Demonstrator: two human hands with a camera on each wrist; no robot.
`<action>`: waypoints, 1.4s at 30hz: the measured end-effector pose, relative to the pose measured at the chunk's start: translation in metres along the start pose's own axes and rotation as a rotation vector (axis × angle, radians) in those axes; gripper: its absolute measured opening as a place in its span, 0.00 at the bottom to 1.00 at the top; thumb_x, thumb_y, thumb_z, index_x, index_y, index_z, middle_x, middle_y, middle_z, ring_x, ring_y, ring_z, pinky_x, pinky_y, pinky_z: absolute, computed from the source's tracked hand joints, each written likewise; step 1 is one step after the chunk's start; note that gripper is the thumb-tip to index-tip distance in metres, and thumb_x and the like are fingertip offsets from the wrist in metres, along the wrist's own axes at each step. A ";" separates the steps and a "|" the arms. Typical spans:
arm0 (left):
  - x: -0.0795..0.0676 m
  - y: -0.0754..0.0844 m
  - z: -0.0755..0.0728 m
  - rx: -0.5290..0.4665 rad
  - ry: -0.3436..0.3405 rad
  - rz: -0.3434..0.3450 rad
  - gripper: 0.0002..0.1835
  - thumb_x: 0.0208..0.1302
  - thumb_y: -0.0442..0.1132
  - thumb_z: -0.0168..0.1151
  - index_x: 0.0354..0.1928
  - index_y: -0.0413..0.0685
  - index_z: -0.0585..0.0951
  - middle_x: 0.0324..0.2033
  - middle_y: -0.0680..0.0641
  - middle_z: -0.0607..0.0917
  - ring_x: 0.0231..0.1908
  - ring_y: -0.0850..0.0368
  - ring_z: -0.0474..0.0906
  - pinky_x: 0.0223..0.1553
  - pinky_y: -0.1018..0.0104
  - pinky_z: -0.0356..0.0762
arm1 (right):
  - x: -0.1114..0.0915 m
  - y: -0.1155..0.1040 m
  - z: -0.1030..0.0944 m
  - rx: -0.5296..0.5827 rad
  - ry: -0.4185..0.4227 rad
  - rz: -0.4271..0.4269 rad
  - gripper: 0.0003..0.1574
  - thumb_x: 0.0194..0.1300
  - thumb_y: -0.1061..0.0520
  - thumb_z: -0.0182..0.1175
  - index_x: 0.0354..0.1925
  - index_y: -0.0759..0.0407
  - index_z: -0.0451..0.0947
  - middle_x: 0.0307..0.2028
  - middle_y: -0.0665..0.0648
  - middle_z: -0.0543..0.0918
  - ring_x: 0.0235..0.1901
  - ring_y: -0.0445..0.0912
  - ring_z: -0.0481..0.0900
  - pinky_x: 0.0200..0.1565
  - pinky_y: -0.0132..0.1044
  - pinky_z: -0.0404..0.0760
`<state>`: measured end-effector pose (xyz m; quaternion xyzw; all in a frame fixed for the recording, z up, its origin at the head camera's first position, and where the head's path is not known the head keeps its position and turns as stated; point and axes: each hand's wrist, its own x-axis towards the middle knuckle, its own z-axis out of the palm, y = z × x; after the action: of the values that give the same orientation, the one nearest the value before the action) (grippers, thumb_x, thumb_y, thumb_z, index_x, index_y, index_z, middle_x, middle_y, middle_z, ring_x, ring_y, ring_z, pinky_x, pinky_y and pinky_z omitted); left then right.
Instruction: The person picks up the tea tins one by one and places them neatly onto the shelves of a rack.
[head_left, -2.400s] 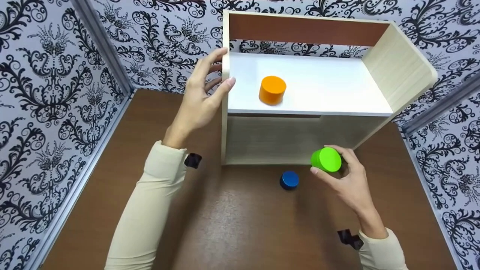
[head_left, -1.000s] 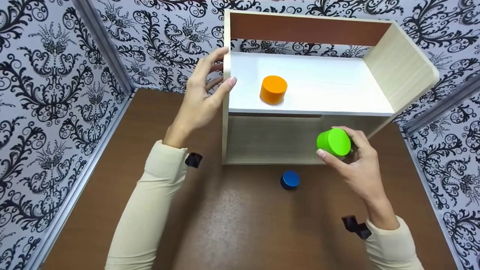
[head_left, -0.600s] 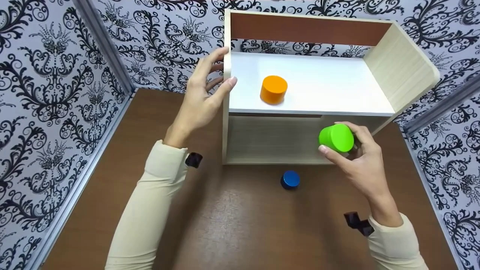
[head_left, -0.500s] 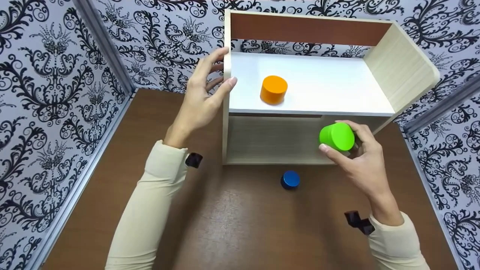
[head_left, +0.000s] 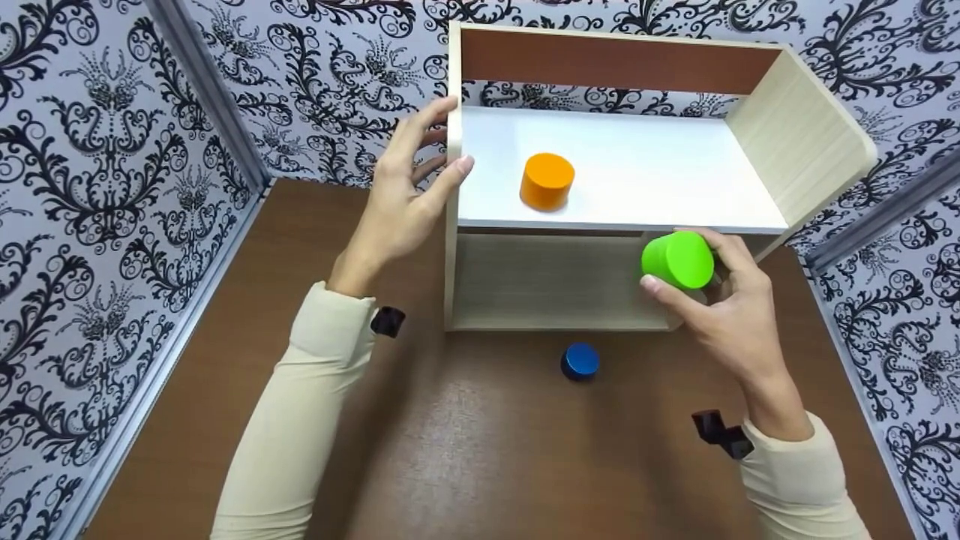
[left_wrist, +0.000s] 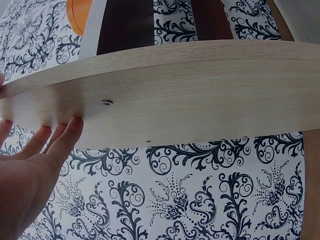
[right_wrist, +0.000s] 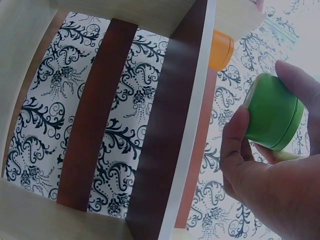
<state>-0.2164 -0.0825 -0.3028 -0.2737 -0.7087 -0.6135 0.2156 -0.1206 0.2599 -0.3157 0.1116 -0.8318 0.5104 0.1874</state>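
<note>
My right hand holds a green round lidded container between thumb and fingers, tilted, in front of the shelf unit's right part. The right wrist view shows the green container off to one side of the shelf board, apart from it. My left hand grips the front edge of the unit's left side panel. In the left wrist view its fingertips press the panel's outer face. An orange round container stands on the white upper shelf. A blue round container sits on the brown surface before the unit.
The lower compartment lies below the white shelf. A brown rail crosses the unit's top back. The right side panel rises beside the shelf. Patterned walls surround the brown surface.
My right hand has raised the green container from near the lower compartment's front edge, up and slightly right, towards the white shelf's edge. My left hand has stayed on the panel.
</note>
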 end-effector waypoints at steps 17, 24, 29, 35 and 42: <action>0.000 0.000 0.000 -0.004 -0.004 -0.007 0.30 0.71 0.38 0.63 0.72 0.44 0.70 0.63 0.45 0.72 0.60 0.50 0.74 0.62 0.55 0.79 | 0.020 -0.011 0.001 -0.025 -0.012 -0.003 0.38 0.55 0.67 0.76 0.64 0.63 0.76 0.51 0.50 0.74 0.49 0.49 0.74 0.52 0.26 0.80; 0.000 0.000 0.000 -0.011 -0.004 -0.004 0.29 0.71 0.38 0.63 0.72 0.44 0.69 0.63 0.45 0.72 0.60 0.49 0.74 0.62 0.55 0.79 | 0.030 -0.014 0.002 -0.017 -0.010 -0.005 0.38 0.55 0.66 0.76 0.64 0.65 0.75 0.51 0.52 0.74 0.47 0.49 0.75 0.51 0.25 0.81; 0.000 -0.001 0.000 -0.011 -0.003 -0.006 0.29 0.71 0.38 0.62 0.72 0.44 0.69 0.64 0.45 0.72 0.60 0.49 0.74 0.62 0.56 0.79 | 0.037 -0.014 0.003 -0.038 -0.020 0.005 0.39 0.56 0.64 0.75 0.65 0.63 0.75 0.52 0.52 0.73 0.49 0.48 0.73 0.51 0.26 0.80; 0.000 0.000 0.000 -0.010 -0.003 -0.014 0.29 0.71 0.37 0.62 0.72 0.44 0.69 0.63 0.45 0.72 0.60 0.51 0.74 0.62 0.57 0.79 | 0.045 -0.014 0.004 -0.052 -0.024 0.014 0.38 0.57 0.62 0.75 0.65 0.62 0.75 0.54 0.51 0.73 0.51 0.47 0.70 0.51 0.28 0.79; 0.000 0.001 0.001 -0.020 -0.004 -0.015 0.29 0.71 0.36 0.62 0.72 0.44 0.69 0.64 0.44 0.71 0.60 0.49 0.73 0.62 0.57 0.79 | 0.058 -0.014 0.006 -0.027 -0.032 0.020 0.37 0.57 0.61 0.76 0.64 0.63 0.75 0.52 0.53 0.73 0.51 0.47 0.70 0.52 0.29 0.80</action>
<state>-0.2160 -0.0811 -0.3020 -0.2715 -0.7050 -0.6217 0.2068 -0.1695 0.2483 -0.2825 0.1089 -0.8425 0.4992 0.1706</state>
